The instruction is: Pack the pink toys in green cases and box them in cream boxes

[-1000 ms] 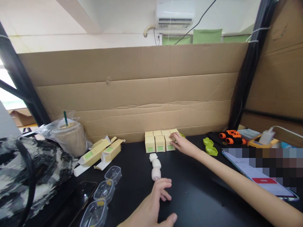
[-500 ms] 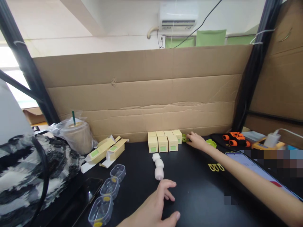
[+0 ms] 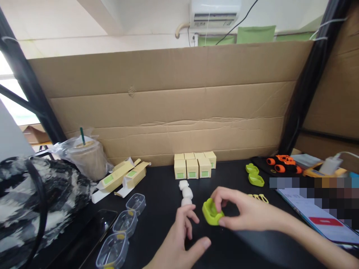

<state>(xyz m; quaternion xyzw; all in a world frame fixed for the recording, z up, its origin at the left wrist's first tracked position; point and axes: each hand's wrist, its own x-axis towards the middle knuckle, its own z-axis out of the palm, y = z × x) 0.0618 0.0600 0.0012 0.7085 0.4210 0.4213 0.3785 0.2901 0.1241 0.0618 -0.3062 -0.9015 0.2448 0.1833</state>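
Pinched at its right edge, a lime-green shaped case (image 3: pixel 209 213) with a hollow inside hangs just above the black table in my right hand (image 3: pixel 238 209). My left hand (image 3: pixel 183 233) holds nothing; its thumb stands apart from the curved fingers, left of the case. Beyond the left fingertips runs a row of small white rounded pieces (image 3: pixel 187 193), the nearest partly hidden by the hand. Two more lime-green cases (image 3: pixel 256 179) lie farther right. Several yellow rings (image 3: pixel 262 198) sit behind my right forearm, partly covered.
Small cream boxes (image 3: pixel 192 169) stand grouped by the cardboard wall (image 3: pixel 168 108). Opened cream boxes (image 3: pixel 134 175), clear plastic containers (image 3: pixel 125 223) and a dark phone (image 3: pixel 97 224) lie left. A bagged cup (image 3: pixel 89 158) stands behind them. Rightward are an orange toy car (image 3: pixel 284 163) and a lit phone (image 3: pixel 311 213).
My right hand has come back from beside the cream boxes toward me, bringing a green case. My left hand stays low in the middle, fingers still apart. The camera view has shifted slightly.
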